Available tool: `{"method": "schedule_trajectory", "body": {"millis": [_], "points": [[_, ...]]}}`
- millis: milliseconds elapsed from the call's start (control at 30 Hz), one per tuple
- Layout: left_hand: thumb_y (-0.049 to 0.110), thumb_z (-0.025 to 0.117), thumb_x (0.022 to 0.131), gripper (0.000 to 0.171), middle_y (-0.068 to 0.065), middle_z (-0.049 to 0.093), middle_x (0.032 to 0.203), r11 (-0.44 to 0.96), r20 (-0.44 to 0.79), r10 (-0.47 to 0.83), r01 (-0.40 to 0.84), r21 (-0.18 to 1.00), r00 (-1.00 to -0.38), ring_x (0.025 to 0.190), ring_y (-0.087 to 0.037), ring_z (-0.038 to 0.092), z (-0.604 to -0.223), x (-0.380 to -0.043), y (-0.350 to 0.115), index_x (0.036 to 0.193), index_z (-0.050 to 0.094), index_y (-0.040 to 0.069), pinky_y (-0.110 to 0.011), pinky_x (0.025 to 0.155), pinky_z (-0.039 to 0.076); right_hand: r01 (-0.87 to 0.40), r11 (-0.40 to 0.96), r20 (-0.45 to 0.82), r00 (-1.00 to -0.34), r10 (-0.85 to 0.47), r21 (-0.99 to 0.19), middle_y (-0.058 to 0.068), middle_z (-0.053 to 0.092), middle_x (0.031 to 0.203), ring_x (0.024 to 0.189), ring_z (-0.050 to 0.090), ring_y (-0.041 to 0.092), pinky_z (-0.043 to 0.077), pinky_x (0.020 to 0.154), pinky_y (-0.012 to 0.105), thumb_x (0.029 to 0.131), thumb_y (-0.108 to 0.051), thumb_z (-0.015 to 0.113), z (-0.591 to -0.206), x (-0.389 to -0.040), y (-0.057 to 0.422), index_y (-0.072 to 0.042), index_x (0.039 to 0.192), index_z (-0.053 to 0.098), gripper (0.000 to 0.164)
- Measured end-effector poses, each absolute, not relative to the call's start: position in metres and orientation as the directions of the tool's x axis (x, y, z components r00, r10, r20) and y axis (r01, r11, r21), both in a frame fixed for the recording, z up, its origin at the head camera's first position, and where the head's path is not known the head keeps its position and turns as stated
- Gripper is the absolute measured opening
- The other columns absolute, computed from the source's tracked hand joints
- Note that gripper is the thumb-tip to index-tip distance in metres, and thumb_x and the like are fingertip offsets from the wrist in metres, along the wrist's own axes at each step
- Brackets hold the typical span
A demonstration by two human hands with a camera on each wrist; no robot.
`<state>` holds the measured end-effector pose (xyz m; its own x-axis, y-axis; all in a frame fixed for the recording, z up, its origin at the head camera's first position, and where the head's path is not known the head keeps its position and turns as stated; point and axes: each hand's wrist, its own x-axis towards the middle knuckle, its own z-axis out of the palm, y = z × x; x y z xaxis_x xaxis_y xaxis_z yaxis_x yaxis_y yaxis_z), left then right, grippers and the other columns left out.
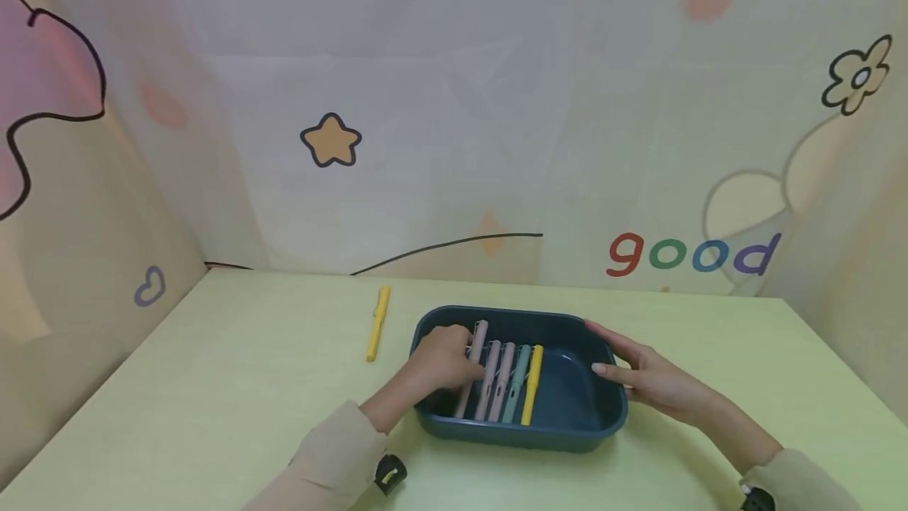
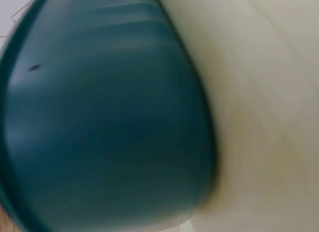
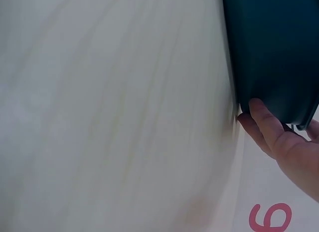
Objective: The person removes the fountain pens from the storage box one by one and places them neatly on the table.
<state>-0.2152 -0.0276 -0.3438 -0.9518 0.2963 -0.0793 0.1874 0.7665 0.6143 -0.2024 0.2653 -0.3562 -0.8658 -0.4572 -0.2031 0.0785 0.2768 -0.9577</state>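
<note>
A dark blue box [image 1: 525, 436] with rounded corners stands on the table. My left hand [image 1: 448, 357] reaches over its left side and pinches a pale mauve pen [image 1: 479, 335], whose top stands higher than the others. Beside that pen, two more mauve pens, a green pen [image 1: 520, 373] and a yellow pen [image 1: 533, 385] lie side by side in the box. At the right end my right hand [image 1: 663, 381] grips the box's rim, thumb over the inside and fingers outside. In the left wrist view the box's outer wall [image 2: 114, 117] hides the left fingers.
Another yellow pen [image 1: 378, 324] lies on the pale yellow-green table [image 1: 284, 353], left of the box. A printed backdrop [image 1: 426, 101] with a star, a flower and the word "good" rises behind and along the sides.
</note>
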Motion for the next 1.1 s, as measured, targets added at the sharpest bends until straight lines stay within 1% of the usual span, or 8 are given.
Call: {"method": "schedule_trajectory", "body": {"millis": [100, 167, 367, 533, 667, 800, 900, 1100], "points": [[0.010, 0.067, 0.077, 0.034, -0.005, 0.060, 0.071, 0.729, -0.047, 0.313, 0.208, 0.653, -0.949, 0.051, -0.011, 0.056, -0.341, -0.216, -0.029, 0.107, 0.061, -0.005, -0.022, 0.045, 0.047, 0.077, 0.275, -0.201, -0.865, -0.460, -0.958, 0.026, -0.006, 0.148, 0.127, 0.025, 0.047, 0.046, 0.088, 0.044, 0.091, -0.022, 0.055, -0.358, -0.201, 0.267, -0.013, 0.147, 0.007, 0.073], [0.009, 0.065, 0.078, 0.037, -0.006, 0.062, 0.074, 0.704, -0.036, 0.325, 0.216, 0.677, -0.945, 0.052, -0.011, 0.058, -0.339, -0.217, -0.030, 0.112, 0.060, -0.006, -0.023, 0.046, 0.048, 0.074, 0.276, -0.200, -0.863, -0.464, -0.958, 0.026, -0.006, 0.148, 0.127, 0.026, 0.046, 0.046, 0.088, 0.044, 0.092, -0.022, 0.054, -0.359, -0.200, 0.269, -0.013, 0.146, 0.007, 0.073], [0.007, 0.062, 0.079, 0.039, -0.004, 0.063, 0.072, 0.640, -0.001, 0.343, 0.233, 0.732, -0.939, 0.054, -0.011, 0.058, -0.333, -0.218, -0.038, 0.116, 0.057, -0.006, -0.023, 0.048, 0.049, 0.068, 0.273, -0.195, -0.859, -0.473, -0.960, 0.027, -0.006, 0.147, 0.124, 0.033, 0.041, 0.046, 0.088, 0.044, 0.092, -0.021, 0.053, -0.360, -0.200, 0.271, -0.012, 0.146, 0.006, 0.073], [0.005, 0.061, 0.080, 0.039, -0.008, 0.064, 0.076, 0.577, 0.034, 0.315, 0.220, 0.787, -0.948, 0.055, -0.013, 0.061, -0.326, -0.220, -0.050, 0.117, 0.056, -0.006, -0.024, 0.050, 0.051, 0.068, 0.267, -0.194, -0.855, -0.481, -0.961, 0.027, -0.006, 0.147, 0.123, 0.037, 0.037, 0.047, 0.087, 0.044, 0.092, -0.021, 0.054, -0.360, -0.202, 0.269, -0.012, 0.146, 0.006, 0.073], [0.006, 0.061, 0.081, 0.038, -0.012, 0.064, 0.081, 0.524, 0.045, 0.265, 0.183, 0.832, -0.963, 0.059, -0.015, 0.063, -0.318, -0.224, -0.061, 0.116, 0.056, -0.006, -0.026, 0.052, 0.053, 0.068, 0.264, -0.192, -0.856, -0.480, -0.962, 0.026, -0.007, 0.147, 0.122, 0.040, 0.036, 0.047, 0.086, 0.043, 0.092, -0.021, 0.054, -0.358, -0.204, 0.268, -0.013, 0.147, 0.006, 0.073], [0.006, 0.062, 0.081, 0.039, -0.016, 0.065, 0.087, 0.478, 0.029, 0.195, 0.120, 0.870, -0.980, 0.064, -0.019, 0.066, -0.313, -0.227, -0.073, 0.118, 0.055, -0.005, -0.029, 0.055, 0.054, 0.069, 0.260, -0.191, -0.855, -0.482, -0.963, 0.027, -0.007, 0.147, 0.122, 0.040, 0.035, 0.047, 0.086, 0.042, 0.091, -0.021, 0.054, -0.356, -0.204, 0.267, -0.013, 0.147, 0.007, 0.073], [0.005, 0.061, 0.081, 0.040, -0.018, 0.066, 0.091, 0.455, 0.030, 0.154, 0.098, 0.885, -0.988, 0.066, -0.021, 0.066, -0.312, -0.228, -0.084, 0.119, 0.054, -0.005, -0.031, 0.056, 0.054, 0.072, 0.255, -0.191, -0.857, -0.478, -0.964, 0.027, -0.006, 0.147, 0.122, 0.039, 0.034, 0.047, 0.087, 0.042, 0.091, -0.021, 0.055, -0.356, -0.204, 0.266, -0.013, 0.146, 0.007, 0.073], [0.004, 0.061, 0.082, 0.041, -0.022, 0.065, 0.097, 0.440, 0.021, 0.115, 0.070, 0.895, -0.993, 0.070, -0.024, 0.067, -0.315, -0.236, -0.107, 0.121, 0.053, -0.004, -0.035, 0.061, 0.055, 0.080, 0.240, -0.189, -0.858, -0.478, -0.967, 0.028, -0.006, 0.147, 0.114, 0.048, 0.027, 0.049, 0.084, 0.040, 0.090, -0.021, 0.056, -0.356, -0.203, 0.266, -0.012, 0.146, 0.007, 0.075]]}}
